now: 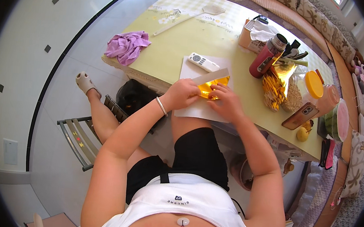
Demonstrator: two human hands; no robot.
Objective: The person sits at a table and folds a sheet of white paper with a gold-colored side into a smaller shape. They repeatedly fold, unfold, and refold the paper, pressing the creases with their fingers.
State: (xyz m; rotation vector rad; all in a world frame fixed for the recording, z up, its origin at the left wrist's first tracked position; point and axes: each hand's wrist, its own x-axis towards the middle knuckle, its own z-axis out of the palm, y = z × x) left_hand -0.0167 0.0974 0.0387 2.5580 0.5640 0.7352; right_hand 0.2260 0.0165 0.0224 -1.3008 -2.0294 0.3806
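A sheet of gold foil paper (212,86) with a pale grey strip along its upper edge lies between my hands, over a white sheet (197,111) at the table's near edge. My left hand (182,95) is closed in a pinch on the foil's left end. The fingers of my right hand (227,102) are bent and pressed together on its lower right part; the thumb is partly hidden. Just beyond the foil, a white remote control (203,62) rests on the white sheet. To the right stands a bundle of folded gold foil pieces (273,89).
On the table (170,54) are a purple cloth (127,47), a fly swatter (212,10), a tissue box (250,36), a dark red thermos (265,59), a yellow-lidded jar (313,85), a leaning phone (301,115) and a cut watermelon (338,120). A folding chair (78,141) stands at left.
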